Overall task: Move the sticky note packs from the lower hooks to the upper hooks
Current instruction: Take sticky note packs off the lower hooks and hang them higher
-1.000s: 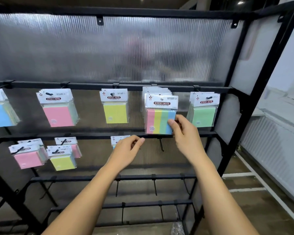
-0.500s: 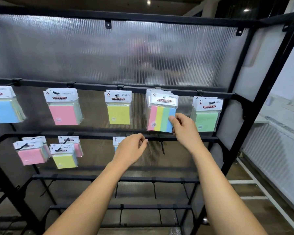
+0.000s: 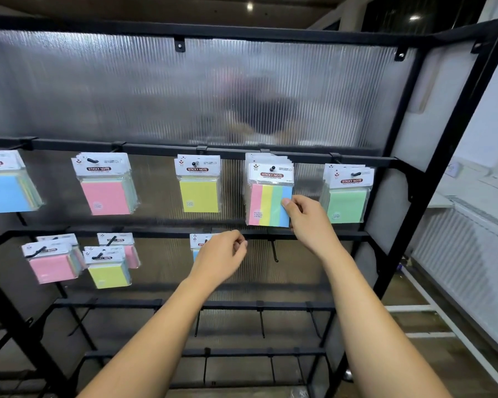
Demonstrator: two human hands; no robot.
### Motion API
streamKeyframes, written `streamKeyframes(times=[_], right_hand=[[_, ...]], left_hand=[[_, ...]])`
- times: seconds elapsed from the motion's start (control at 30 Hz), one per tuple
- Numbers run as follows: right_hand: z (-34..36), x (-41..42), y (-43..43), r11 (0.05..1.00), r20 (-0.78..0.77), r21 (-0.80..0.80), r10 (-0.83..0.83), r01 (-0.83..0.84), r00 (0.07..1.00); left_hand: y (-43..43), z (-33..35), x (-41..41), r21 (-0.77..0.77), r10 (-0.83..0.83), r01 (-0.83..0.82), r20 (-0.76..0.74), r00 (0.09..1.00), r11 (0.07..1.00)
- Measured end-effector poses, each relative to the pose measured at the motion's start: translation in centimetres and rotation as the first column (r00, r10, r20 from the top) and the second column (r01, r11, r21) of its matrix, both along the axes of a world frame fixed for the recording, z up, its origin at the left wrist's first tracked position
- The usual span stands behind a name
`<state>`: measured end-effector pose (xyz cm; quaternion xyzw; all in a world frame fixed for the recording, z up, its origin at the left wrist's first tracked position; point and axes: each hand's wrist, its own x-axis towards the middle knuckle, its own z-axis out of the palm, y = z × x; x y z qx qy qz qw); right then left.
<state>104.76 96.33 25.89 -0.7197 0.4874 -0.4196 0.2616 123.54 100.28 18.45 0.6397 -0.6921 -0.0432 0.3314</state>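
Note:
A striped sticky note pack (image 3: 266,203) hangs on an upper hook (image 3: 272,168), at the front of a stack there. My right hand (image 3: 306,221) pinches its lower right corner. My left hand (image 3: 220,257), fingers loosely curled and holding nothing, hovers in front of a blue pack (image 3: 199,242) on the lower rail and hides most of it. Also on lower hooks hang a pink pack (image 3: 52,265), a yellow pack (image 3: 108,268) and another pink pack (image 3: 124,248). The lower hook (image 3: 274,251) under the striped pack is bare.
Upper hooks also carry blue packs (image 3: 7,191), pink packs (image 3: 105,193), yellow packs (image 3: 199,193) and green packs (image 3: 347,202). The black rack frame (image 3: 431,179) has bare hooks on two lower rails (image 3: 260,305). A ribbed translucent panel backs it. A radiator stands at right.
The striped pack went onto the upper hook and now hangs flat against the stack, my right hand still at its corner. My left hand stayed by the lower blue pack.

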Motion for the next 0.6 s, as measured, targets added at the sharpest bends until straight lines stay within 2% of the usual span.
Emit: streamKeyframes(times=[0.13,0.33,0.6], right_hand=[[0.0,-0.3,0.0,0.999,-0.066,-0.009,-0.049,0.048,0.997],[-0.4,-1.3,-0.2,0.991,-0.290,0.001,-0.131,0.137,0.948],[0.8,-1.0,0.1,0.975,-0.193,-0.167,-0.179,0.148,0.965]], left_hand=[[0.0,0.1,0.2,0.010,0.019,-0.019,-0.003,1.000,1.000],[0.1,1.6,0.6,-0.051,0.078,-0.077,0.029,0.997,0.996],[-0.3,5.1,-0.2,-0.235,0.133,-0.109,0.086,0.987,0.966]])
